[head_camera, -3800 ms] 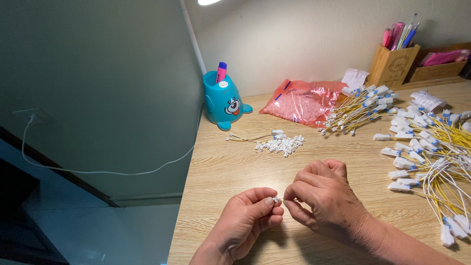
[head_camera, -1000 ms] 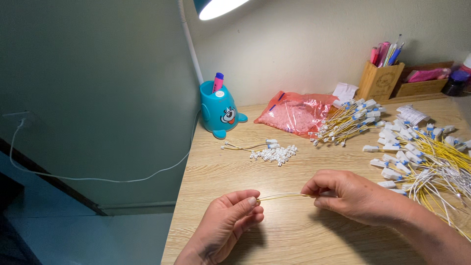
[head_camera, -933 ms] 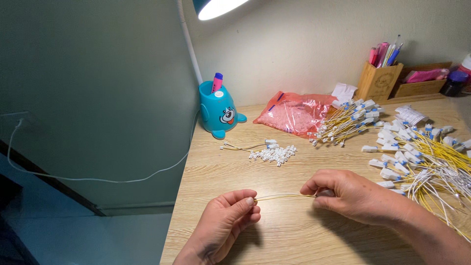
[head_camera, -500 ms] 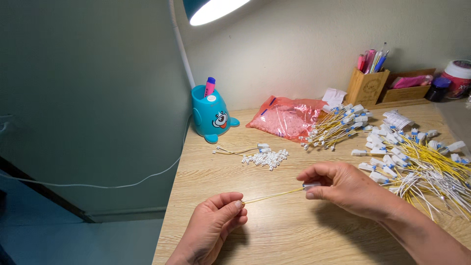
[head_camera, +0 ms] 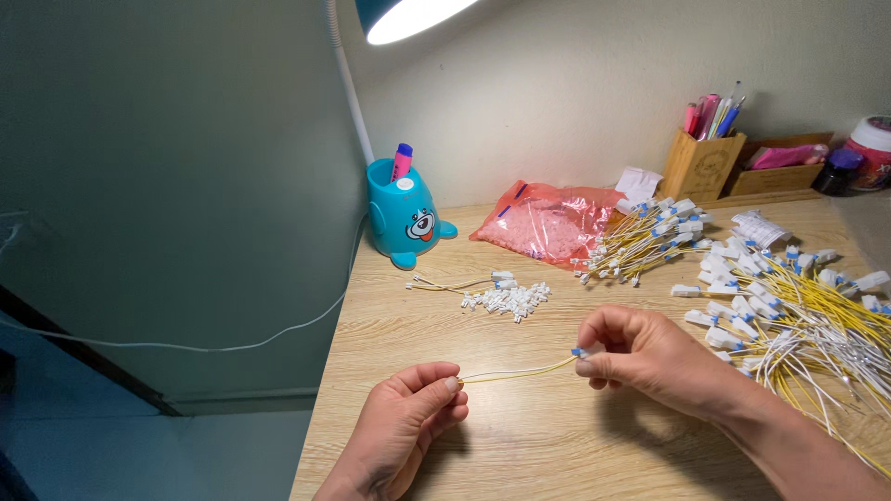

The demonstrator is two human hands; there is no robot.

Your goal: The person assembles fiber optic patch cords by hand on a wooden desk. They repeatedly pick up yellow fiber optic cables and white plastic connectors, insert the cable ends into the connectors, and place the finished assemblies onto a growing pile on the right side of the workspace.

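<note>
Bare desk [head_camera: 520,445] between connector pile [head_camera: 509,299], wire heap [head_camera: 817,315]

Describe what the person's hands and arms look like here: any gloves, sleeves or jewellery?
Both are bare. The left hand has no glove, and no ring or watch shows; only its wrist is in view. The right hand is likewise ungloved and ringless, and the right forearm shows bare to the picture's edge, with no sleeve, watch or bracelet. Fingernails look short and unpainted.

My one view sits on the head, looking forward and down at the counter [head_camera: 520,436]; near hands fill the lower frame, wall across the top.
</note>
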